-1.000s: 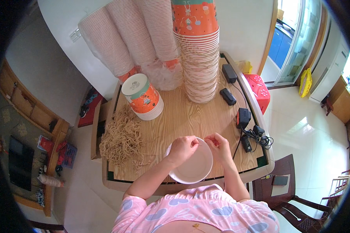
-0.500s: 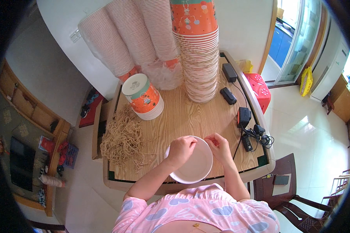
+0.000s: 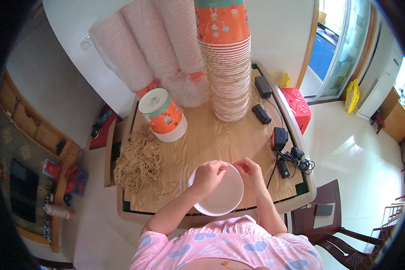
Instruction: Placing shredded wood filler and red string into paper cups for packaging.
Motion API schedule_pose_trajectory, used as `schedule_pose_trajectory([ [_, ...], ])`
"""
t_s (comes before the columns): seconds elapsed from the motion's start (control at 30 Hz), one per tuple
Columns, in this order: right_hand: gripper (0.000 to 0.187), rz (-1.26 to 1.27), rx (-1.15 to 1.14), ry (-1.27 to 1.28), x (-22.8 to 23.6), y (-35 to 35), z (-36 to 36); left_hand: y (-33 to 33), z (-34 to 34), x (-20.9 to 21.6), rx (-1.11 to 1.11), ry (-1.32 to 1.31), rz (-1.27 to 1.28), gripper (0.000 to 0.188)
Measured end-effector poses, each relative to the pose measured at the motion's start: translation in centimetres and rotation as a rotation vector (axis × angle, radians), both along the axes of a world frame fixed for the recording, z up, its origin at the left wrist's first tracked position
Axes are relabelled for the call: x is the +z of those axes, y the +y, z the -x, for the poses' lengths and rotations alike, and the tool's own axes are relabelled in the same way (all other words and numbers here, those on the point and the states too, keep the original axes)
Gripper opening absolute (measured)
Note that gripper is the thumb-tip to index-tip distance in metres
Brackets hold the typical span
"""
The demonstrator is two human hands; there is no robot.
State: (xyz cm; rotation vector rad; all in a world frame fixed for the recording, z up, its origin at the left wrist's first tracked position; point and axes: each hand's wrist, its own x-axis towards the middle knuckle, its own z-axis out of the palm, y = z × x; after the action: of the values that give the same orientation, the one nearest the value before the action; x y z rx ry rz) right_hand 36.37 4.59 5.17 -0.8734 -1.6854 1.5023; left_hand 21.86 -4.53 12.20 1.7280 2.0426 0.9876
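A white paper bucket (image 3: 220, 198) stands mouth up near the table's front edge. My left hand (image 3: 209, 178) reaches over its left side, fingertips pinched together above the far rim. At the far right of the rim, my right hand (image 3: 251, 175) is also closed in a pinch, a little apart from the left. What the fingertips hold is too small to make out. To the left lies a tangled heap of tan twine (image 3: 138, 162). Beyond it, a short stack of orange and green paper buckets (image 3: 166, 116) sits upside down.
A tall stack of nested buckets (image 3: 229, 76) rises at the table's back, beside several plastic-wrapped stacks (image 3: 144, 40). Black chargers and cables (image 3: 297, 162) line the right edge. A red stool (image 3: 297, 105) and a dark chair (image 3: 319, 207) holding a phone (image 3: 324, 209) stand to the right.
The whole view has shifted slightly. Both hands stay pinched at the bucket's far rim, with the right hand marginally closer to the left.
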Motion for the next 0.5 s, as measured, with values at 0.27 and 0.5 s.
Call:
schedule_pose_trajectory([
  [0.27,0.009,-0.043,0.014,-0.012,0.7,-0.2,0.0,0.0,0.0,0.0,0.008,0.035,-0.017,0.007],
  [0.5,0.010,-0.041,0.013,-0.008,0.4,-0.2,0.0,0.1,-0.2,0.4,0.010,0.003,0.002,0.008],
])
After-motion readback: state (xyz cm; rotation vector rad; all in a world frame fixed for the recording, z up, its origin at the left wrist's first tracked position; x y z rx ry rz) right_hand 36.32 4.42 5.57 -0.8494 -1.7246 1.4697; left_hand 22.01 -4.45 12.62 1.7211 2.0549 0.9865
